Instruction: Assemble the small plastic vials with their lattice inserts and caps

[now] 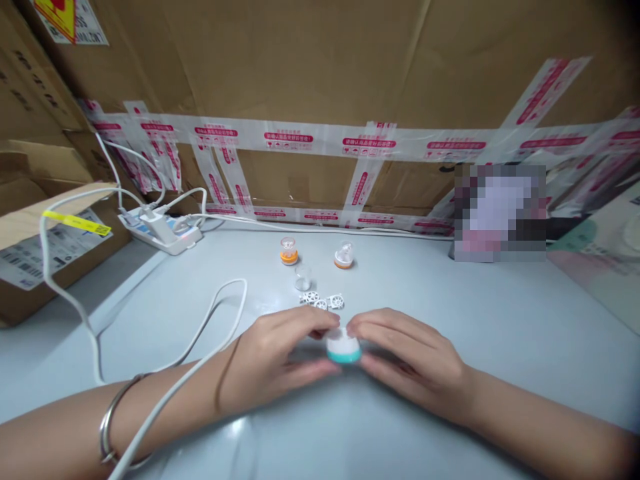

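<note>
Between my two hands is a small round white piece with a teal base [343,345], slightly blurred. My left hand [283,350] grips it from the left, thumb low and fingers at its upper edge. From the other side, my right hand [413,357] holds it the same way. Just beyond lie several white spoked plastic pieces [323,301]. A clear cup-like piece [303,278] sits behind them. Farther back stand an orange-based piece with a clear top [289,252] and a white-and-orange piece with a clear dome [345,255].
A white power strip [163,230] with plugs sits at the back left. Its white cable [200,340] loops over the table and crosses my left forearm. Taped cardboard boxes [300,73] wall the back; an open carton [50,247] stands left. A pixelated object [500,213] is at the back right.
</note>
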`<state>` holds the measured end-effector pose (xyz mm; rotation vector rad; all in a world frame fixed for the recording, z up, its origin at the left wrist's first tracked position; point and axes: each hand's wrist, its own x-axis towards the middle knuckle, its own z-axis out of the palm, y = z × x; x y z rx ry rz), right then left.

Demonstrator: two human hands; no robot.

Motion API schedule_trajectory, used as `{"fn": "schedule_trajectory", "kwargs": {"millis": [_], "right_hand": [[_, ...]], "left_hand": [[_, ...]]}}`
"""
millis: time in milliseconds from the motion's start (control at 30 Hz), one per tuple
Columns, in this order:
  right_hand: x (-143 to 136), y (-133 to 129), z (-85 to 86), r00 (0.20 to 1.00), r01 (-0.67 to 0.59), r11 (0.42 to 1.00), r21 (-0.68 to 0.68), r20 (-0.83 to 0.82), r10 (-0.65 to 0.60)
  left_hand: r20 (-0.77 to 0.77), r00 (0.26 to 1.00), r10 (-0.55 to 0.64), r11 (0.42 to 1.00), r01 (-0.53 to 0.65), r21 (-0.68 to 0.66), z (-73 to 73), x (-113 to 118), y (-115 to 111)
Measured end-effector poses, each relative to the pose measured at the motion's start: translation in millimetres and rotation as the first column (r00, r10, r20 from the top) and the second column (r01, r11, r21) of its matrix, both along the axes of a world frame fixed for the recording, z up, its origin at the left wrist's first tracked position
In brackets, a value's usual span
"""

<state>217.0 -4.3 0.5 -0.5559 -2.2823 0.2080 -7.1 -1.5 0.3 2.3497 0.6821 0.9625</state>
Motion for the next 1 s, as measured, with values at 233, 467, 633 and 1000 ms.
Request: {"fn": "schedule_trajectory", "kwargs": {"millis": [233,467,633,1000], "right_hand": [[-3.5,-4.5,2.8,1.000,0.023,0.995,-0.094,0.006,-0.023],[-2.2,-5.7,-1.5,0.997,-0.049,0.999,-0.020,0.052,0.050],[-1.0,-8.3,-3.9,0.992,-0.071,0.996,0.054,0.105,0.065],[-4.5,-6.8,-8.5,0.999,-0.001,1.000,-0.014,0.032,0.002]], "left_hand": [[0.013,0.999,0.034,0.966,-0.037,0.257,1.4,1.4,-6.0],[-0.046,0.999,-0.027,0.953,0.040,0.300,5.8,1.9,-5.9],[-0.084,0.994,-0.063,0.948,0.086,0.307,5.5,-0.1,-4.2],[-0.040,0.998,-0.043,0.960,0.052,0.274,-1.5,0.4,0.0]]}}
